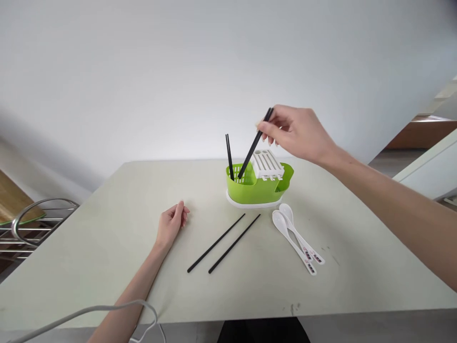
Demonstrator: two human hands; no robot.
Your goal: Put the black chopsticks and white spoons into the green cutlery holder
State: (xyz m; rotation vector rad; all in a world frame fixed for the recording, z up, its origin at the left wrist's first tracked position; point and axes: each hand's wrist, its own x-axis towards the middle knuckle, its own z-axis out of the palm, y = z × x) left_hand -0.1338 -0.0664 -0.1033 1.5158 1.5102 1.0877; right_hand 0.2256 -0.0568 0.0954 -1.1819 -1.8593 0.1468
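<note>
Between the thumb and fingers of my right hand (291,131) is a pair of black chopsticks (255,145), tilted, with the lower tips inside the open left compartment of a green cutlery holder (246,193). Another pair of black chopsticks (229,157) leans upright in that same compartment. A white slotted piece (267,165) sits across the middle of the holder. My left hand (171,223) rests on the tabletop with its fingers curled in and nothing visible in it. To its right, two black chopsticks (224,245) lie apart, roughly parallel, in front of the holder.
White spoons (294,238) lie overlapped on the pale table (107,247), right of the loose chopsticks. A grey cable (89,309) crosses over my left forearm at the near edge. A metal rack (26,233) stands off the left side, and a wall (178,85) rises behind.
</note>
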